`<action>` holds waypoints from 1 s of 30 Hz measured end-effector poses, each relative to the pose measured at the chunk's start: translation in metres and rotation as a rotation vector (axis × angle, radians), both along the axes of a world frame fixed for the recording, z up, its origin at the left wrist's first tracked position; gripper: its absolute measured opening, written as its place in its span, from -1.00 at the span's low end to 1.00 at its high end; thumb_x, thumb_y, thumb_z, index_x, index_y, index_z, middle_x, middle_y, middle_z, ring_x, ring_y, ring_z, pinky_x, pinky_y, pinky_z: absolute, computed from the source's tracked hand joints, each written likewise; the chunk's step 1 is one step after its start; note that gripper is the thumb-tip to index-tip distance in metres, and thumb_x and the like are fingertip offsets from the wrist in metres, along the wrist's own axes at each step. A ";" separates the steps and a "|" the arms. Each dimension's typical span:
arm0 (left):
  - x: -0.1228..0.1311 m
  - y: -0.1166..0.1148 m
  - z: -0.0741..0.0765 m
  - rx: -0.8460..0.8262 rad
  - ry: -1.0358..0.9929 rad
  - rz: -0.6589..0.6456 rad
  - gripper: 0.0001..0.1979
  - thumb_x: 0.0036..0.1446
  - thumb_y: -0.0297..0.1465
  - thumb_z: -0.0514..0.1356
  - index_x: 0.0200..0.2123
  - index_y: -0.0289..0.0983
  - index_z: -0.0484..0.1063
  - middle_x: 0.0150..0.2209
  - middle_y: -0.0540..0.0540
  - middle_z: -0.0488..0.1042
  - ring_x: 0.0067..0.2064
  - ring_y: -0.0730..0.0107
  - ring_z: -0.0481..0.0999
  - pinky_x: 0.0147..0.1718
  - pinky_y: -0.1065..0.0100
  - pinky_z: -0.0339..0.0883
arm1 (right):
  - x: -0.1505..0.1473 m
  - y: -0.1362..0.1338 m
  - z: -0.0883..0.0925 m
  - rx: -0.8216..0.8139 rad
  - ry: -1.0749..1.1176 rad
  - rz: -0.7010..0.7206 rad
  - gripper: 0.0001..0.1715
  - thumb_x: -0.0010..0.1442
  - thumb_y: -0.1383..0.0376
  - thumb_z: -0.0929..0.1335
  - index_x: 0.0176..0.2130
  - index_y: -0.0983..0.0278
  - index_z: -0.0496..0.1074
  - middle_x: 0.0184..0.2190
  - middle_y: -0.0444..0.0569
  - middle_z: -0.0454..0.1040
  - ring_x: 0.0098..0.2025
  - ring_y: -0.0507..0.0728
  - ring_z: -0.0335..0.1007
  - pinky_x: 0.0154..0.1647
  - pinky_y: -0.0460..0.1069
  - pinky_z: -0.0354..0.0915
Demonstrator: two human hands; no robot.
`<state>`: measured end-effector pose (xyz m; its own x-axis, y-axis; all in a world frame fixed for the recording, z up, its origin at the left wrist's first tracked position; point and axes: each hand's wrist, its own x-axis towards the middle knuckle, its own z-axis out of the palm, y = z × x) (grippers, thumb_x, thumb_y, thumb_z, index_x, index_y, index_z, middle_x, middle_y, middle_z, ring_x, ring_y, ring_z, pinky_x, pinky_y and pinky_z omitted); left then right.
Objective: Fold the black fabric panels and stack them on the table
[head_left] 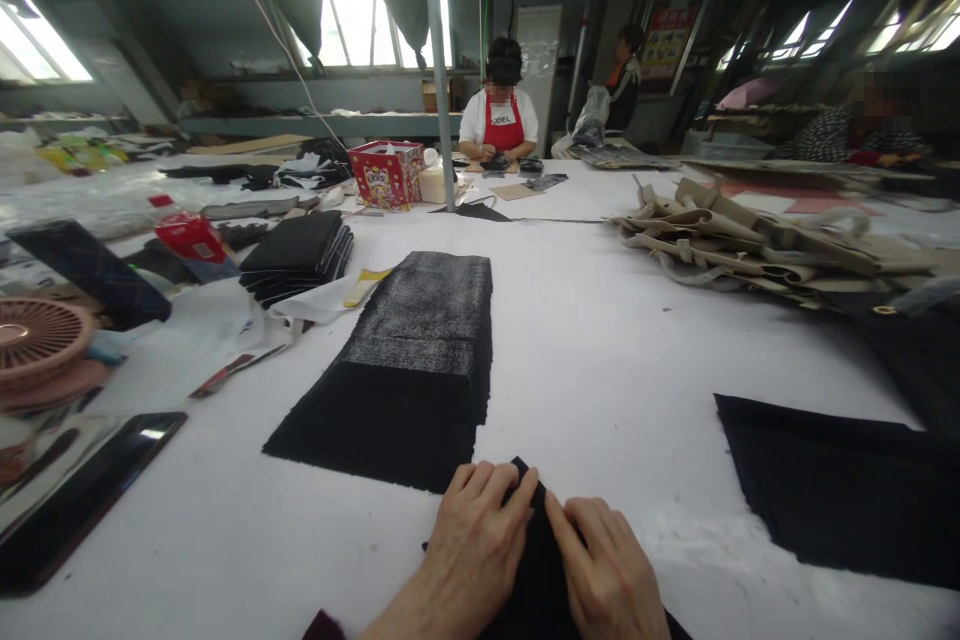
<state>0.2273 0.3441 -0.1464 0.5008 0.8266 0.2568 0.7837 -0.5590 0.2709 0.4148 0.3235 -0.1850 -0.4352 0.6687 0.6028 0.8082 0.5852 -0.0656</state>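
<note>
A piece of black fabric (536, 575) lies on the white table under both of my hands. My left hand (480, 545) has its fingers bent over the cloth's left edge, thumb and fingertips pressed together near its far corner. Along the opposite edge, my right hand (607, 560) has its index finger extended on the cloth and the other fingers curled; whether it grips anything is hidden. Just beyond my hands rests a stack of black fabric pieces (390, 420) with a greyish, speckled far section. Another black cloth (847, 490) lies to the right.
At left are a phone (90, 490), a pink fan (37, 345), a red-labelled bottle (191, 235) and a folded black stack (300, 255). Beige pieces (765, 240) are heaped at right. A red box (386, 175) stands by a pole (439, 70). A co-worker (501, 115) works across the table.
</note>
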 end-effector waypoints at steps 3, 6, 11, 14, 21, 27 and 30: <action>0.000 -0.001 0.000 -0.006 -0.009 0.005 -0.58 0.30 -0.53 0.04 0.20 -0.23 0.27 -0.07 -0.16 0.41 -0.10 0.16 0.38 -0.10 0.08 0.30 | 0.000 0.000 -0.001 0.003 -0.011 0.004 -0.53 0.29 0.50 0.17 0.16 0.42 0.33 -0.31 0.07 0.41 -0.31 0.15 0.32 -0.32 0.05 0.27; 0.001 -0.001 0.001 -0.009 -0.009 0.005 -0.59 0.30 -0.53 0.04 0.20 -0.24 0.27 -0.06 -0.16 0.41 -0.10 0.15 0.38 -0.10 0.08 0.30 | 0.000 0.001 -0.001 0.005 -0.020 0.009 -0.53 0.28 0.51 0.18 0.15 0.44 0.33 -0.29 0.09 0.42 -0.30 0.16 0.32 -0.32 0.06 0.26; 0.001 0.001 0.001 -0.005 0.011 0.013 -0.60 0.29 -0.52 0.05 0.18 -0.26 0.28 -0.07 -0.17 0.41 -0.11 0.14 0.39 -0.11 0.07 0.31 | 0.000 0.001 -0.001 0.004 -0.015 0.010 -0.54 0.29 0.49 0.18 0.13 0.41 0.35 -0.30 0.08 0.41 -0.30 0.17 0.33 -0.32 0.06 0.25; 0.002 0.001 0.001 0.003 0.005 0.024 -0.61 0.30 -0.51 0.05 0.17 -0.26 0.29 -0.07 -0.17 0.42 -0.10 0.14 0.39 -0.10 0.07 0.32 | 0.001 0.000 -0.001 0.002 -0.016 0.002 -0.54 0.28 0.49 0.18 0.13 0.39 0.36 -0.31 0.07 0.41 -0.30 0.16 0.33 -0.32 0.06 0.25; 0.001 0.000 0.000 0.005 -0.009 0.025 -0.61 0.30 -0.51 0.04 0.18 -0.29 0.28 -0.06 -0.18 0.42 -0.09 0.12 0.39 -0.08 0.06 0.31 | 0.001 0.000 0.000 -0.004 -0.017 -0.004 -0.55 0.29 0.49 0.16 0.12 0.37 0.36 -0.29 0.08 0.41 -0.29 0.17 0.31 -0.31 0.06 0.25; 0.002 0.000 -0.001 0.000 -0.001 0.030 -0.59 0.29 -0.51 0.05 0.19 -0.30 0.27 -0.05 -0.18 0.42 -0.08 0.12 0.38 -0.09 0.05 0.30 | 0.000 0.001 -0.001 -0.003 -0.026 -0.005 -0.55 0.29 0.49 0.16 0.12 0.38 0.36 -0.29 0.08 0.41 -0.28 0.17 0.30 -0.30 0.07 0.24; 0.002 0.000 0.000 -0.002 -0.002 0.029 -0.59 0.30 -0.51 0.04 0.20 -0.30 0.26 -0.05 -0.18 0.41 -0.08 0.13 0.38 -0.08 0.05 0.30 | 0.000 0.001 -0.001 -0.005 -0.032 -0.005 -0.56 0.29 0.50 0.17 0.11 0.40 0.35 -0.30 0.08 0.41 -0.29 0.16 0.30 -0.30 0.06 0.24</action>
